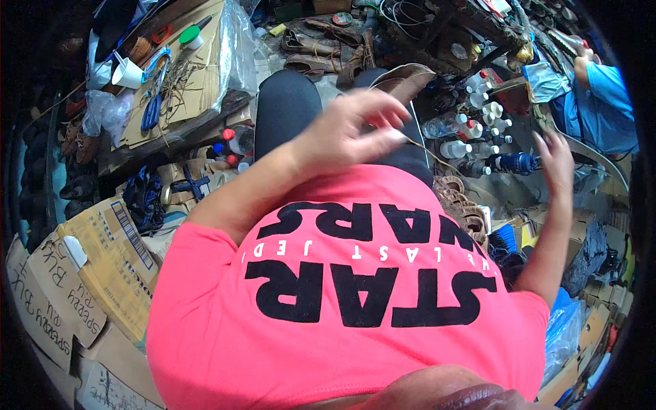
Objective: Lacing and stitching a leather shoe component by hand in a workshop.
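My left hand (355, 130) is over my lap, slightly blurred, its fingers loosely bent and the thumb apart from the index finger. Just beyond it, a brown leather shoe piece (403, 83) lies at my knees, partly covered by the hand. A thin thread (437, 157) trails from near my left thumb down to the right; its far end cannot be made out. Out to the right, my right hand (555, 160) is raised with its fingers apart, close to several small bottles (482, 147). Nothing shows in it.
To the left, a cardboard-topped bench (205, 75) bears a green-lidded jar (191, 37), a white cup (126, 72) and blue-handled pliers (152, 113). Cardboard boxes (102, 260) crowd the lower left. Brown leather pieces (314, 44) lie ahead. Another person's blue-clad arm (608, 89) is at the far right.
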A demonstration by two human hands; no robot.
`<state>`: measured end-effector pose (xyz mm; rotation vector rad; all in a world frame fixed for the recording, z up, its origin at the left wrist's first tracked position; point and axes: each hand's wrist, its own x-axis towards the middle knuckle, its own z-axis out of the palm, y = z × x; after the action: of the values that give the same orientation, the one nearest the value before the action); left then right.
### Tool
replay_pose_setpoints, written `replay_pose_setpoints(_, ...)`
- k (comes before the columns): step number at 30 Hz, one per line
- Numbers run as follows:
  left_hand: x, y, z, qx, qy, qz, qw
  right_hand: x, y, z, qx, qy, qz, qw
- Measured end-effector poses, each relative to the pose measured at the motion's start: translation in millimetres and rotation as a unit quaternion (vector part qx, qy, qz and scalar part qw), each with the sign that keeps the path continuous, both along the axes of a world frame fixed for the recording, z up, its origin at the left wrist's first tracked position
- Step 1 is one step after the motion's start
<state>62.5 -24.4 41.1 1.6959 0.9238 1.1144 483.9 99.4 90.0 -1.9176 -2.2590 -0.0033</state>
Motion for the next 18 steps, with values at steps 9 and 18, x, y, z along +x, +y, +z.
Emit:
replay_pose_setpoints(9,25.9,46.8,-51.9,-0.146,-0.207,-0.055,0.966,-242.3,-10.9,-89.9,-0.137,0.113,0.159,0.971)
replay_pose_setpoints(18,-13.7,113.2,-102.8,0.061,0.316,0.202,0.925,-207.6,9.1,-134.5,-0.363,0.612,0.167,0.682)
